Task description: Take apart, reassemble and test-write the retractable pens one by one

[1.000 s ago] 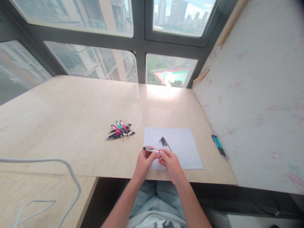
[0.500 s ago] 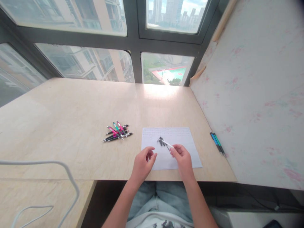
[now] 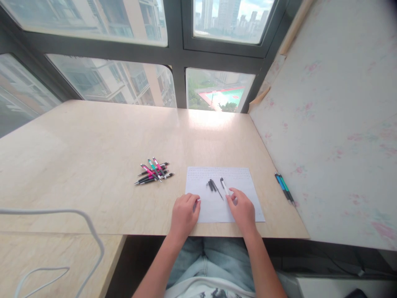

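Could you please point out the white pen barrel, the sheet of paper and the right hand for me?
White pen barrel (image 3: 225,186), head view: middle of its body.
Sheet of paper (image 3: 214,210), head view: a bare patch near its lower edge.
Right hand (image 3: 243,207), head view: back of the hand.

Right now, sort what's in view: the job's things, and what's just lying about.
Job, likely:
white pen part at right hand
dark pen parts
paper
perhaps pen pile
perhaps wall-side pens

Lying about, apparently:
white cable
dark object, lower right
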Tool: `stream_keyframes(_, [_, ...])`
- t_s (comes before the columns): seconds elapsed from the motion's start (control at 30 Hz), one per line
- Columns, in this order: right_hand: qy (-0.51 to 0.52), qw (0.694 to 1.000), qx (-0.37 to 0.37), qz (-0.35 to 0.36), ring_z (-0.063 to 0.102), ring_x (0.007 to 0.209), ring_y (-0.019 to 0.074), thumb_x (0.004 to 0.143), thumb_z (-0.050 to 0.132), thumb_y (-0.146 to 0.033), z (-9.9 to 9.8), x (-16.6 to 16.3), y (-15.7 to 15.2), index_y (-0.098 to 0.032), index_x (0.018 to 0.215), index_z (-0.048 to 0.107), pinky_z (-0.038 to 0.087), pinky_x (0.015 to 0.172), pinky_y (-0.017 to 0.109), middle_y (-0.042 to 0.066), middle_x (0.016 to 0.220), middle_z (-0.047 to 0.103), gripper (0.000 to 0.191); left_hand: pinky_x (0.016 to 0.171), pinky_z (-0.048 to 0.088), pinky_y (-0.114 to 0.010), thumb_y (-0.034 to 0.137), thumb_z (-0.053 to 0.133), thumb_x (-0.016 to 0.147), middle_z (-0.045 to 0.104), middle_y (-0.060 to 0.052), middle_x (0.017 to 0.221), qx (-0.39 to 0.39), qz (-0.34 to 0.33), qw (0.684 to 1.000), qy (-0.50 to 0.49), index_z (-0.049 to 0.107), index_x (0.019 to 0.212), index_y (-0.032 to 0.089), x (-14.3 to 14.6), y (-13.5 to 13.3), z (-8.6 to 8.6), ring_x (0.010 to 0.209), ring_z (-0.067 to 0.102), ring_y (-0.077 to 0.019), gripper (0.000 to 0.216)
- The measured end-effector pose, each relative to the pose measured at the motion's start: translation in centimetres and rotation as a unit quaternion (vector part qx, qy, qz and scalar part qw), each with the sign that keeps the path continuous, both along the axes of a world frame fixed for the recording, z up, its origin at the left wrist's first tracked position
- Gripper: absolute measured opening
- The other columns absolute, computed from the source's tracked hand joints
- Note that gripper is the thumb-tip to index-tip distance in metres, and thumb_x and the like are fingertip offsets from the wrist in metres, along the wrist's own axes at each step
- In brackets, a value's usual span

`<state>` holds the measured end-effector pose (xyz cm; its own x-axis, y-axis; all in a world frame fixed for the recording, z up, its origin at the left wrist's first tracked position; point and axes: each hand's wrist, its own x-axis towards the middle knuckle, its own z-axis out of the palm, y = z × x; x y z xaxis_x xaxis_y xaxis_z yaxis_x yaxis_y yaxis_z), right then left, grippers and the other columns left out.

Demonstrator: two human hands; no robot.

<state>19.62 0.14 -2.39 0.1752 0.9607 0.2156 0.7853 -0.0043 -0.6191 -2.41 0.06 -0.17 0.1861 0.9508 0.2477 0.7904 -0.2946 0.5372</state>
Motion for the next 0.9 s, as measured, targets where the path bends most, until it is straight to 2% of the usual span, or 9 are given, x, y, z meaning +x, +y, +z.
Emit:
stream_keyframes(0.13, [0.035,0.999,0.021,-0.03,0.057,0.063,0.019,0.09,0.047,-0.041,-0.1,1.0,-0.7,-0.017,0.095,0.069,0.045,0.067,0.032,0.008,0.078,0.069,0.033,0.075,0.04,-0.036,0.019,0.049,0.088,0.065,-0.007,0.084,0.003,-0.002,1.0,0.031,0.063,0.091,0.021,0.0,0.1,-0.1,0.081,0.059,-0.024,0.014])
stream_keyframes(0.23, [0.063,0.996,0.023,-0.056,0.057,0.061,0.0196,0.09,0.046,-0.044,-0.2,1.4,-1.0,-0.017,0.087,0.07,0.045,0.064,0.032,0.007,0.073,0.068,0.036,0.075,0.041,-0.037,0.019,0.049,0.089,0.065,-0.007,0.084,0.005,0.0,1.0,0.016,0.063,0.09,0.021,0.1,0.0,0.0,0.08,0.058,-0.0241,0.014])
stream_keyframes(0.33, [0.092,0.994,0.027,-0.056,0.059,0.062,0.0202,0.089,0.048,-0.045,-0.1,1.5,-0.9,-0.017,0.085,0.07,0.046,0.064,0.032,0.007,0.072,0.068,0.035,0.075,0.043,-0.034,0.023,0.048,0.091,0.065,-0.006,0.084,-0.01,-0.017,0.998,-0.061,0.062,0.087,0.021,0.3,-0.4,0.3,0.08,0.059,-0.0222,0.015])
stream_keyframes(0.43, [0.107,0.992,0.045,-0.058,0.059,0.063,0.02,0.089,0.049,-0.043,0.3,1.4,-0.8,-0.017,0.085,0.069,0.047,0.064,0.031,0.007,0.072,0.068,0.033,0.069,0.043,-0.03,0.027,0.046,0.093,0.062,-0.004,0.078,-0.05,-0.05,0.986,-0.15,0.061,0.085,0.022,0.6,-1.1,0.5,0.072,0.057,-0.0184,0.018])
stream_keyframes(0.53, [0.116,0.989,0.075,-0.056,0.057,0.06,0.0191,0.089,0.051,-0.04,0.7,0.7,-1.5,-0.018,0.083,0.068,0.045,0.062,0.031,0.006,0.071,0.067,0.029,0.063,0.041,-0.028,0.028,0.048,0.092,0.058,-0.003,0.07,-0.07,-0.073,0.977,-0.189,0.061,0.081,0.022,0.7,-1.8,0.6,0.064,0.053,-0.0166,0.019])
stream_keyframes(0.63, [0.152,0.985,0.079,-0.02,0.054,0.058,0.0182,0.089,0.053,-0.037,0.8,-0.7,-2.7,-0.019,0.083,0.068,0.043,0.059,0.03,0.006,0.07,0.066,0.024,0.061,0.039,-0.027,0.029,0.051,0.091,0.058,-0.002,0.066,-0.077,-0.075,0.97,-0.218,0.063,0.078,0.021,0.7,-2.0,0.8,0.06,0.05,-0.0156,0.019])
stream_keyframes(0.73, [0.182,0.98,0.054,0.057,0.051,0.057,0.017,0.087,0.056,-0.034,0.9,-2.0,-3.5,-0.021,0.079,0.069,0.039,0.058,0.029,0.004,0.069,0.064,0.019,0.059,0.039,-0.027,0.032,0.054,0.089,0.06,-0.002,0.066,-0.105,-0.056,0.954,-0.276,0.064,0.076,0.02,0.9,-2.0,1.0,0.059,0.05,-0.0153,0.021])
stream_keyframes(0.83, [0.167,0.977,0.028,0.127,0.047,0.055,0.0156,0.086,0.058,-0.032,1.0,-2.5,-3.5,-0.022,0.068,0.066,0.035,0.058,0.028,0.002,0.06,0.058,0.023,0.057,0.04,-0.026,0.036,0.05,0.091,0.061,-0.002,0.065,-0.153,-0.04,0.928,-0.337,0.064,0.076,0.019,1.4,-2.1,1.0,0.057,0.052,-0.0152,0.027])
stream_keyframes(0.9, [0.141,0.979,0.028,0.142,0.046,0.054,0.0144,0.089,0.054,-0.031,0.9,-2.4,-3.3,-0.021,0.064,0.063,0.034,0.058,0.027,0.001,0.057,0.054,0.028,0.057,0.04,-0.026,0.036,0.049,0.091,0.061,-0.002,0.064,-0.161,-0.047,0.93,-0.326,0.065,0.075,0.018,1.8,-2.2,0.9,0.058,0.052,-0.0151,0.028])
